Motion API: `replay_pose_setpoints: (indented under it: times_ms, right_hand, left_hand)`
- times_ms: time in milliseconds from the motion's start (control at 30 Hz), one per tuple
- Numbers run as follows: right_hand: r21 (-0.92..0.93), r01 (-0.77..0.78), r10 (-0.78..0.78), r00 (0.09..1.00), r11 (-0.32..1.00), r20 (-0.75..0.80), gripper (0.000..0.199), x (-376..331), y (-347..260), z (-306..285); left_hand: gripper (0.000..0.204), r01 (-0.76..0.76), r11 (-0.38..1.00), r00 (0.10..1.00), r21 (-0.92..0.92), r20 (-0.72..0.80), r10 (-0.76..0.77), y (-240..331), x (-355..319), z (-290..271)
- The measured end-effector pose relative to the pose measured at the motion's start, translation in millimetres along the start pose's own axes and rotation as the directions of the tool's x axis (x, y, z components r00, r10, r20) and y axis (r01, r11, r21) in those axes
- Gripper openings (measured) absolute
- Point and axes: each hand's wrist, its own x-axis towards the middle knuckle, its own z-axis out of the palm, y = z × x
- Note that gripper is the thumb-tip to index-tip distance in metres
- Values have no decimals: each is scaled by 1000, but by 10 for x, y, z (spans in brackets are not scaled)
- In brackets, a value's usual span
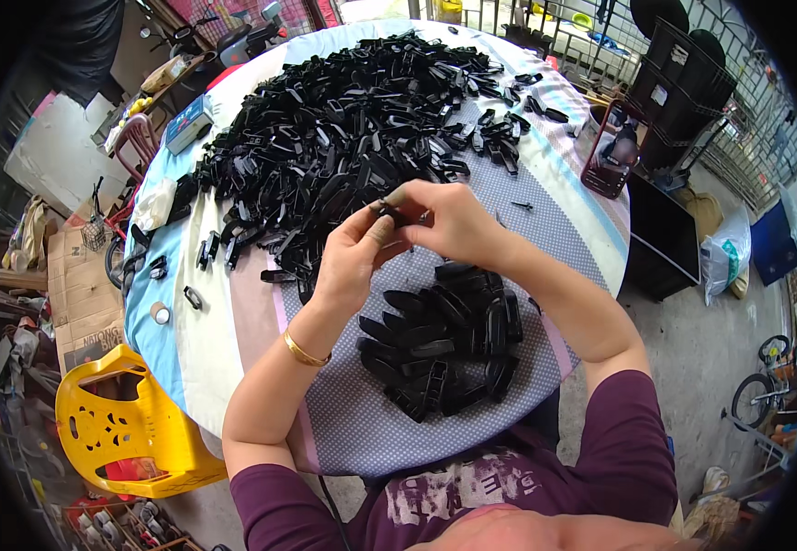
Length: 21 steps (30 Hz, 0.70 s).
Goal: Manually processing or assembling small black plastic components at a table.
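Both hands meet over the table [233, 321], pinching one small black clip [401, 214] between them. The left hand [354, 257] is closed on the clip's near end with thumb and forefinger; the right hand [449, 220] is closed on its far end, fingers curled over the top. The clip sits right between the two sets of fingertips, lifted clear of the cloth.

Just beyond the grip lies the big pile [343, 129] of loose black pieces, spreading away and to the left of it. Below the grip, toward the person, is a smaller stack [444, 344] of similar pieces laid roughly side by side. A few strays lie left of the grip near the table edge, along with a roll of tape [160, 314]. A phone [614, 147] stands propped to the right, well apart.

To my eye the work is fitting or pressing the clip's parts together. It likely goes best with the piece held square between the fingertips, with even pressure from both sides so nothing skews, and kept clear of the pile so no neighbour snags. The piece is too small here to tell whether it is already seated.
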Motion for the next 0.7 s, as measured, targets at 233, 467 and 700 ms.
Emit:
replay_pose_setpoints:
  times_ms: [233,467,700]
  right_hand:
    - [-549,-213,-27,918,808,-395,20,39,924,-705]
    - [-791,-405,166,914,459,-371,18,86,1178,-657]
    - [-388,-191,31,923,902,-384,12,55,654,-639]
  left_hand:
    - [21,-44,997,999,70,-19,46,56,30,67]
    - [32,-28,976,1000,218,20,24,72,-31,63]
    - [39,-240,734,962,635,56,266,79,-6,-3]
